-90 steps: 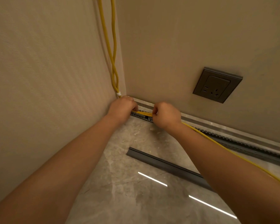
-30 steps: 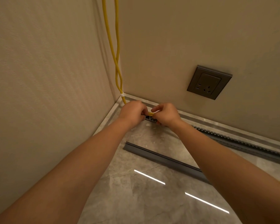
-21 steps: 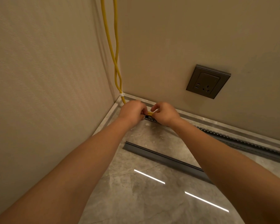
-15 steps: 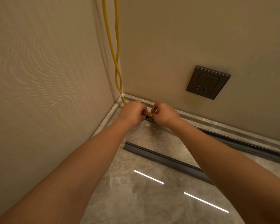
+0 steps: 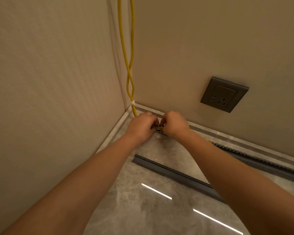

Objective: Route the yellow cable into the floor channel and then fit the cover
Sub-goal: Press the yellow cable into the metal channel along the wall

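Observation:
The yellow cable [image 5: 128,70] hangs down the room's corner as two twisted strands held by a white tie near the floor. A short yellow piece shows between my two hands at the corner end of the dark floor channel [image 5: 255,160], which runs along the foot of the back wall. My left hand [image 5: 142,127] and my right hand [image 5: 174,124] are side by side, almost touching, both pinched on the cable over the channel. The grey cover [image 5: 173,175] lies loose on the floor, nearer me, partly under my right forearm.
A dark wall socket [image 5: 224,94] sits on the back wall above the channel. A pale skirting strip [image 5: 244,141] runs along both walls. The marble floor [image 5: 143,209] shows two bright light reflections.
Three seconds ago a long run of cable lay slack over my right forearm; it no longer shows there. My hands have closed together over the channel's end and hardly moved in the last second.

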Available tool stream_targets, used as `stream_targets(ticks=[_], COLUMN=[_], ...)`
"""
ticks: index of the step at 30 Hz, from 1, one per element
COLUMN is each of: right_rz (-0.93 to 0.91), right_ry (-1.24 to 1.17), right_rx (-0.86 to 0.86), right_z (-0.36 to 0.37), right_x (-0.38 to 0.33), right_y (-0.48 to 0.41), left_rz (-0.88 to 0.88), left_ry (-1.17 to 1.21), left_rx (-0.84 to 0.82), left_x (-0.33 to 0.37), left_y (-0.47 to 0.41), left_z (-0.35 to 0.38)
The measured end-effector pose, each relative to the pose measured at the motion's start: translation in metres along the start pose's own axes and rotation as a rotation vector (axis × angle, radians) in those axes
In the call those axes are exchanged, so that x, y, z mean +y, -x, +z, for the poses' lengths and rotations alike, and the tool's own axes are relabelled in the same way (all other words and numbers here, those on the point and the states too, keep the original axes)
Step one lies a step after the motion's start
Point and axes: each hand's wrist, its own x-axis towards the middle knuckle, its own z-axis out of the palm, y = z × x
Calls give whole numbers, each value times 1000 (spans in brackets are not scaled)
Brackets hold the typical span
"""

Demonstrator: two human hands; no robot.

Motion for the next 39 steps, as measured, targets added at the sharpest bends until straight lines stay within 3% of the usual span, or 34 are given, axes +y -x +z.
stream_targets(ticks=[6,11,14,24,27,31,36,39], right_rz=[7,35,61,105,91,129,3,-19], right_ry=[49,8,-25,-5,-53,-341,-473,-417], right_rx=[94,88,85,58,-28,-184,8,9], right_z=[7,6,9,-2,-12,-22,-19,-15], right_x=[1,0,1,26,40,70,77,74], right_y=[3,2,0,8,13,22,20,19], left_rz=[12,9,-51,-80,-121,-135,-142,-141], left_ry=[-34,-253,-243,-427,-431,-416,-420,-413], left_rx=[7,44,24,-160,-204,-241,-267,-268], left_x=[-8,-24,-24,-14,-12,-9,-9,-11], left_y=[3,11,10,-7,-11,-13,-14,-14], left_z=[4,2,1,2,-1,-2,-4,-5])
